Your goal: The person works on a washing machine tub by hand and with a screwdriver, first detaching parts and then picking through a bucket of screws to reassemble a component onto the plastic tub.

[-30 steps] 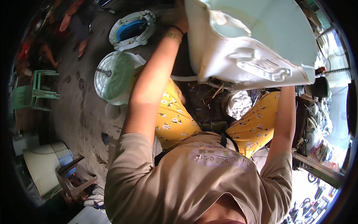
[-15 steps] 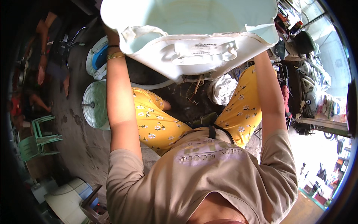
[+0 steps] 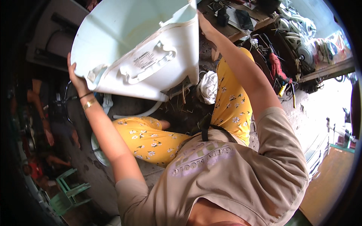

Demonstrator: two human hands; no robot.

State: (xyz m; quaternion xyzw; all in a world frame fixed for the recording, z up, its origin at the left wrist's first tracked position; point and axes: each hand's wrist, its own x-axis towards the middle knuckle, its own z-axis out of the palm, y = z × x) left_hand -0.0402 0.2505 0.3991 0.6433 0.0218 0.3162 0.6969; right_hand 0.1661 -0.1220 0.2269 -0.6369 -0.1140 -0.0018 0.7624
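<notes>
A large white plastic tub-shaped casing [image 3: 139, 52], like a washing machine body, is raised and tilted in front of me, its moulded handle side facing me. My left hand [image 3: 75, 77] grips its left edge; a bracelet sits on that wrist. My right hand [image 3: 203, 24] holds its right upper edge, arm stretched out. My legs in yellow flowered trousers [image 3: 151, 137] are spread below the casing. A white hose [image 3: 139, 113] hangs under the tub.
A white cloth bundle [image 3: 209, 86] lies on the dirt floor between my legs. A workbench [image 3: 245, 22] with tools stands at the upper right, a red power tool [image 3: 277, 67] beside it. A green plastic stool [image 3: 69, 188] and other people sit at the left.
The white casing has swung from the right and centre toward the left and tipped, and the view has turned with it. Both hands kept their hold on its edges.
</notes>
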